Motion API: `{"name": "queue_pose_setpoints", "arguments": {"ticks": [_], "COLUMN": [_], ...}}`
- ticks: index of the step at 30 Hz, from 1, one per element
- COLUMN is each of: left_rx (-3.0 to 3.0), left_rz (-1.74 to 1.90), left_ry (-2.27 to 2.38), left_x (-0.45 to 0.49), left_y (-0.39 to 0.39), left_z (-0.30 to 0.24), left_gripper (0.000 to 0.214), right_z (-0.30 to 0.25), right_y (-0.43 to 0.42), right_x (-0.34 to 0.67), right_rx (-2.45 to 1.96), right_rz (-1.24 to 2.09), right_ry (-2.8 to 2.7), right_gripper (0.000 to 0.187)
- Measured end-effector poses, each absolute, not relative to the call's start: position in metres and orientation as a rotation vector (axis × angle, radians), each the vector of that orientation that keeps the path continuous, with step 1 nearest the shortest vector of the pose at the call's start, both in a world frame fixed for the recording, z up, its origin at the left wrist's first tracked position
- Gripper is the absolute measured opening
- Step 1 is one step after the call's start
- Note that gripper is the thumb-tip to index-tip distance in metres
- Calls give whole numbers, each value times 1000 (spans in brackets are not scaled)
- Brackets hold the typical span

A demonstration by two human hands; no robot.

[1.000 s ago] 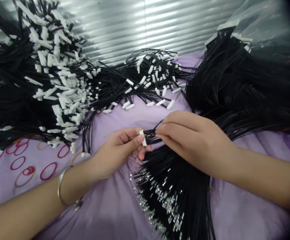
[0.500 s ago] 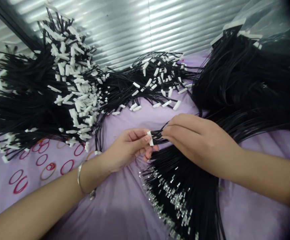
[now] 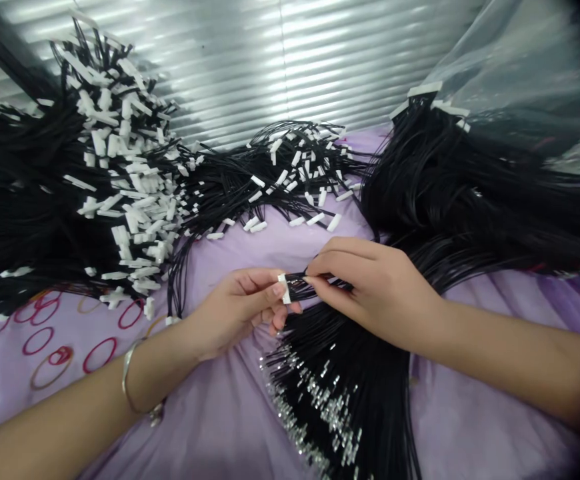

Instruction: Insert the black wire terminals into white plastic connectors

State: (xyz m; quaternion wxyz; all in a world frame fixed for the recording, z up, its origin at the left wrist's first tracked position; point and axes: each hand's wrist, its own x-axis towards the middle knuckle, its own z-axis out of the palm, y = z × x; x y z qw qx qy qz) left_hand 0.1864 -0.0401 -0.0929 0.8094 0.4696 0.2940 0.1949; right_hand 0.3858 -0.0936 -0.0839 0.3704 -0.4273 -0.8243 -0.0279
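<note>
Between thumb and fingers, my left hand (image 3: 245, 303) grips a small white connector housing (image 3: 284, 289). Several black wires (image 3: 296, 287) run out of the connector's right side. My right hand (image 3: 370, 283) pinches a black wire close to the connector, thumb and forefinger pressed together on it. Just below both hands fans out a bundle of loose black wires (image 3: 370, 387), whose ends carry shiny metal terminals (image 3: 330, 407). Exactly how the pinched wire's tip meets the connector is too small to make out.
A big heap of black wires with white connectors (image 3: 140, 193) rises at the left, with a smaller pile (image 3: 290, 173) behind the hands. More black wires (image 3: 445, 173) lie right, beside clear plastic (image 3: 520, 87). Red rubber bands (image 3: 100, 355) are on the purple cloth (image 3: 210, 413). Corrugated metal (image 3: 230, 60) stands behind.
The view has shifted a little, so everything sits further left. My right thumb and forefinger now show more plainly, pinching a wire near the connector. My left hand keeps its hold.
</note>
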Motion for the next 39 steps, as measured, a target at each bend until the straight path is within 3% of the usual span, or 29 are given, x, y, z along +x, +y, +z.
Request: {"name": "queue_pose_setpoints", "arguments": {"ticks": [29, 39], "left_rx": [1020, 1173], "left_rz": [367, 321], "left_ry": [675, 606], "left_x": [186, 183], "left_y": [-39, -40], "left_z": [-92, -92], "left_gripper": [20, 22], "right_z": [-81, -75], "right_y": [-90, -93], "right_x": [398, 395], "right_rx": [-845, -946], "right_rz": [-105, -219], "right_ry": [-2228, -2229], "right_gripper": [17, 24]}}
